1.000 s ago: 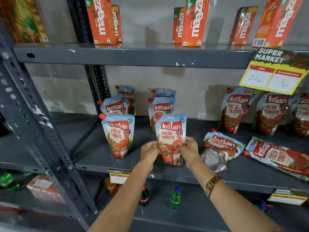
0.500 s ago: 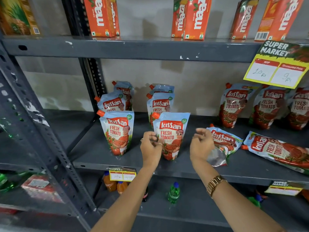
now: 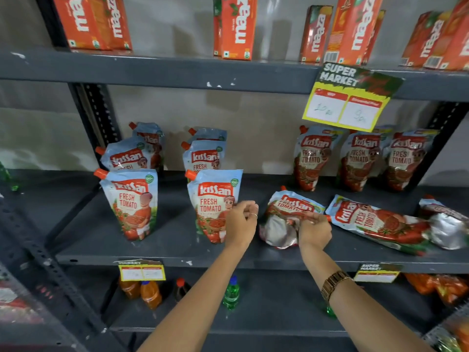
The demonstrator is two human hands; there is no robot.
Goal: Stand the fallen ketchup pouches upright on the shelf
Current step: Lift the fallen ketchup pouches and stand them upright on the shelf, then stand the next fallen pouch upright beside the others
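Observation:
On the grey middle shelf (image 3: pixel 162 247) several Kissan ketchup pouches stand upright at the left and along the back right. One upright pouch (image 3: pixel 213 201) stands at the front centre; my left hand (image 3: pixel 242 221) hovers just right of it, fingers loosely curled, holding nothing. Beside it lies a fallen pouch (image 3: pixel 286 212), its silver base toward me. My right hand (image 3: pixel 313 229) rests on that pouch, fingers closing on its right side. A second fallen pouch (image 3: pixel 375 222) lies to the right, and a third (image 3: pixel 446 224) lies at the far right edge.
Maaza juice cartons (image 3: pixel 238 26) line the upper shelf. A yellow price tag (image 3: pixel 347 102) hangs from its edge above the back-right pouches. Small drink bottles (image 3: pixel 231 293) stand on the lower shelf. A slotted steel upright (image 3: pixel 43 265) crosses the left foreground.
Both hands have let go of the front centre pouch, which now stands upright alone. My right hand has moved right onto the nearest fallen pouch; the left has drifted right.

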